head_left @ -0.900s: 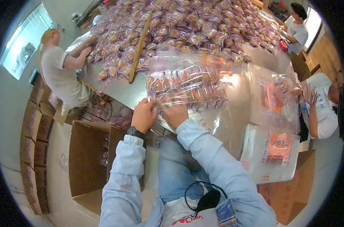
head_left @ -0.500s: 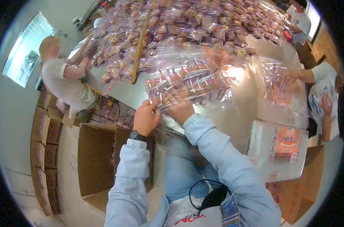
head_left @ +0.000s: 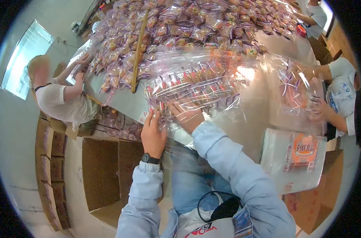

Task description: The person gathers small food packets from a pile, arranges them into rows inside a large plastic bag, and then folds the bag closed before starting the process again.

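1. Our left grip (head_left: 153, 135) has its fingertips at the near-left corner of a large, clear plastic bag (head_left: 194, 84); we cannot tell whether it pinches.
2. Our right grip (head_left: 188, 118) is spread flat beside the small, shiny red-and-purple packets (head_left: 204, 92), apparently grasping nothing (glare blurs the film there).
3. The bag lies on the shiny metal desk (head_left: 246, 129); uneven tugging could tear it or jumble the rows.

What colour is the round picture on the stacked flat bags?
The round picture is orange, clearest in the head view.

Bright tabletop (head_left: 244, 133) glare, black corners
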The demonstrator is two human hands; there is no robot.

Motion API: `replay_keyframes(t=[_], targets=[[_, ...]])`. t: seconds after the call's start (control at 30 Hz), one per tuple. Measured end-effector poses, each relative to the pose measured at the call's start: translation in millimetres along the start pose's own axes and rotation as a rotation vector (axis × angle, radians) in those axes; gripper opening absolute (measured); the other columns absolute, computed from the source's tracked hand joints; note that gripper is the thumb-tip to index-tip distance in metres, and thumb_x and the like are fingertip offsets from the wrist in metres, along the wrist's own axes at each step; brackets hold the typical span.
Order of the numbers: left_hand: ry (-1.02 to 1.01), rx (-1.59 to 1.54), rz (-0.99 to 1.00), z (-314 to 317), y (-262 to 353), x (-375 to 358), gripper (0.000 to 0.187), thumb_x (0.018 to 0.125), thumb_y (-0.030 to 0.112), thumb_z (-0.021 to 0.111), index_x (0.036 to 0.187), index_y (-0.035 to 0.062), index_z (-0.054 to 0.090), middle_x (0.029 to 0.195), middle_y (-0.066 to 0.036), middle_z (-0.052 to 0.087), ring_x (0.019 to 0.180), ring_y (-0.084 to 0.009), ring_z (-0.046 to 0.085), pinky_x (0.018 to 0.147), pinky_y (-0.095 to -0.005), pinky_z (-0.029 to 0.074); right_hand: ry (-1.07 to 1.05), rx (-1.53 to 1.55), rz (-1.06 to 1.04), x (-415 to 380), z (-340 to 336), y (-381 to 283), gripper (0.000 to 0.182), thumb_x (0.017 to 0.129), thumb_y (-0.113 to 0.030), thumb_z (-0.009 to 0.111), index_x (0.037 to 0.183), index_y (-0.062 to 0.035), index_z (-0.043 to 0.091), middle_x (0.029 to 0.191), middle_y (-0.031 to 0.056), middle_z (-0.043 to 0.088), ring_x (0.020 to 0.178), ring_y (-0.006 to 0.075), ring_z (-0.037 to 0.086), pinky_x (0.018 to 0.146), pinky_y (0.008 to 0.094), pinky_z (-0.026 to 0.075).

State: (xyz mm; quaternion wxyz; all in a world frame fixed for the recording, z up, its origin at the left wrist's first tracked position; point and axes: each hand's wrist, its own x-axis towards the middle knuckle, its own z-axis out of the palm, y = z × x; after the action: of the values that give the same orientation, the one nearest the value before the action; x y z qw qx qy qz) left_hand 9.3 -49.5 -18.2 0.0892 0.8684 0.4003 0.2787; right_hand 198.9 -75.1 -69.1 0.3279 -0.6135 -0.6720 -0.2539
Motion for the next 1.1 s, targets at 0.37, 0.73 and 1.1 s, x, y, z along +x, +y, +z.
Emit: replay_keyframes(t=[0.37, 0.73, 1.1], targets=[[0.138, 0.144, -0.013, 21.9, -5.8, 13.0, 0.041, 0.070, 0.009, 0.084, 0.107, 0.0113, 0.065, 0.110, -0.009, 0.062, 0.108, -0.0368, 0.059, 0.086, -0.0458, 0.052, 0.038, 0.046, 0.136, -3.4, 5.2, -11.0, 0.044, 0.084, -0.016, 0.068, 0.127, -0.0121, 0.067, 0.129, 0.0035, 0.067, 0.103, 0.0266, 0.071, 0.083, 0.0386, 0.060], [0.050, 0.170, 0.161, 10.9, 5.9, 31.3, 0.079, 0.069, 0.014, 0.087, 0.143, 0.0142, 0.059, 0.140, -0.021, 0.054, 0.124, -0.0405, 0.056, 0.102, -0.0452, 0.049, -0.257, 0.132, 0.108, -10.7, -42.3, 4.6, 0.061, 0.088, -0.013, 0.064, 0.147, -0.0018, 0.051, 0.154, 0.0174, 0.050, 0.141, 0.0353, 0.049, 0.117, 0.0497, 0.040], [0.103, 0.023, 0.015, 34.8, -1.3, 26.7, 0.063, 0.066, 0.019, 0.091, 0.126, 0.0132, 0.069, 0.142, -0.013, 0.057, 0.119, -0.0372, 0.056, 0.104, -0.0466, 0.048, -0.003, 0.027, 0.223, -19.8, -6.2, 6.9, 0.048, 0.088, -0.008, 0.060, 0.136, -0.0099, 0.064, 0.137, 0.0130, 0.064, 0.124, 0.0349, 0.062, 0.099, 0.0445, 0.057]])
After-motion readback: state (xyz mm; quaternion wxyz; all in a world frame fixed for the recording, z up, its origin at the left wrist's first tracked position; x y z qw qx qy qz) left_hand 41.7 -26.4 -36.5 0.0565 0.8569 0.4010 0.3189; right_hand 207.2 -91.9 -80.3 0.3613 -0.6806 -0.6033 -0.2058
